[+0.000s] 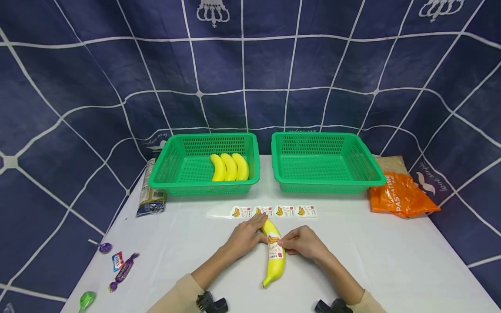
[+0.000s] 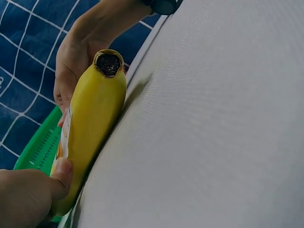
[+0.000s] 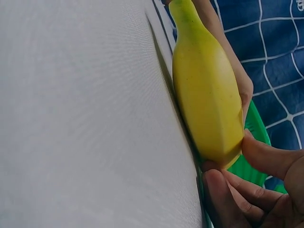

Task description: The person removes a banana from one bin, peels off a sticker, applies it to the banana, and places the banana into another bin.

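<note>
Gridded blue cloth (image 1: 266,65) beyond, white worktop (image 1: 184,243) under left grip (image 1: 245,236), which clasps smooth, curved yellow banana (image 1: 275,268); right grip (image 1: 305,242), opposite, pinches its side by the printed label (image 1: 275,250).

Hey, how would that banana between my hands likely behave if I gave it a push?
The banana would probably roll or swivel, being rounded and curved on a flat table. It seems fairly stiff: no dent shows where your right hand touches it. Its smooth skin may be slightly slippery.
</note>
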### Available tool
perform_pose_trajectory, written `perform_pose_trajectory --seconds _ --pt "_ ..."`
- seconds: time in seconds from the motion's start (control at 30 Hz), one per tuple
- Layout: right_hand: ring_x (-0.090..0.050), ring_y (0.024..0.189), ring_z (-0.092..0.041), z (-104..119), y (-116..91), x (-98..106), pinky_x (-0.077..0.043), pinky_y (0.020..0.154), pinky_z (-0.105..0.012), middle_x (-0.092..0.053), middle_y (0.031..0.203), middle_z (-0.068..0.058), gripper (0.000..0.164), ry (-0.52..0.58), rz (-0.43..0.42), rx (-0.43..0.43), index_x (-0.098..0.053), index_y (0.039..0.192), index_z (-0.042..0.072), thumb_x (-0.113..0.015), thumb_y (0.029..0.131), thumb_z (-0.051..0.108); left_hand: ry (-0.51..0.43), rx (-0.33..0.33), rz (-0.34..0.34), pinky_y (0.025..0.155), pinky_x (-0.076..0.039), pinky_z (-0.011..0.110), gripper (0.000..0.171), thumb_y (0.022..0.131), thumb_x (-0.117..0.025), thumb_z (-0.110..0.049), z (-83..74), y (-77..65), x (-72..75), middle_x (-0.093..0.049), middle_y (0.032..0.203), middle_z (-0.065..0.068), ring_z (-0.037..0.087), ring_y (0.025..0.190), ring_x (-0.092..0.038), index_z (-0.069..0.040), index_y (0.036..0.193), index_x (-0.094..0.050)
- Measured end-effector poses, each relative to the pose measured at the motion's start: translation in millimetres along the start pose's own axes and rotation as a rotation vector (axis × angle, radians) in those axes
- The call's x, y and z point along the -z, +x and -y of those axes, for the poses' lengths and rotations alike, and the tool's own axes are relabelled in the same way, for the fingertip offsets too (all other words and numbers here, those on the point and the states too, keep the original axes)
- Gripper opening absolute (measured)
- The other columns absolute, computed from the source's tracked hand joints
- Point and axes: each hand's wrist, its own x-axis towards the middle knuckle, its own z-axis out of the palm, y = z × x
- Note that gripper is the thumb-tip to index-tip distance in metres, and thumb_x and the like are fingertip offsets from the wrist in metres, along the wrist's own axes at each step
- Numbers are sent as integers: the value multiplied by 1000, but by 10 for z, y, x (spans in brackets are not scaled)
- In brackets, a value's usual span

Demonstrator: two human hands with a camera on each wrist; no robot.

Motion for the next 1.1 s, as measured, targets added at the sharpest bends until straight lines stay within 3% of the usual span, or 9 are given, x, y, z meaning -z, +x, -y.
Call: perform_pose_trajectory --seconds 0.17,0.27,0.47,0.67,0.9,1.1 --pt "-68 63 -12 12 -3 -12 -60 61 -28 -75 78 -8 32 2 -2 -16 -75 91 -2 -81 79 27 -45 38 77 120 -29 44 85 90 -64 -46 10 -109 76 -22 162 10 26 150 -24 -3 153 -27" --pt "-68 62 -12 27 -9 -3 -60 61 -28 -74 78 -7 32 2 -10 -28 -75 91 -1 -82 78 28 -87 53 123 122 -25 44 92 88 -66 -44 -6 -205 128 -12 165 6 23 152 -15 -7 156 -17" --pt "-68 63 -12 35 -22 7 -60 61 -28 -75 77 -8 29 2 -39 -12 -76 88 -1 -82 77 25 -108 63 227 123 -21 44 112 78 -58 -75 -79 -355 70 -2 166 -1 19 153 -7 -12 157 -11" --pt "-71 69 -14 61 -54 -29 -60 63 -28 -76 80 -9 32 -7 -77 18 -75 92 -1 -83 76 27 -51 43 223 124 -20 42 116 76 -54 -81 -106 -391 10 -1 166 2 18 153 -7 -9 157 -14" --pt "-68 71 -9 178 -149 -88 -55 62 -24 -74 79 1 32 -149 -194 45 -74 96 4 -83 75 27 -57 65 237 124 -18 40 116 75 -52 -83 -109 -386 10 1 166 -1 17 153 -6 -10 157 -13" --pt "-64 71 -6 215 -188 -153 -53 64 -23 -72 80 4 38 -201 -259 105 -74 100 5 -84 73 30 -51 52 222 124 -18 40 115 76 -53 -81 -115 -380 10 0 166 1 16 153 -6 -9 157 -14"
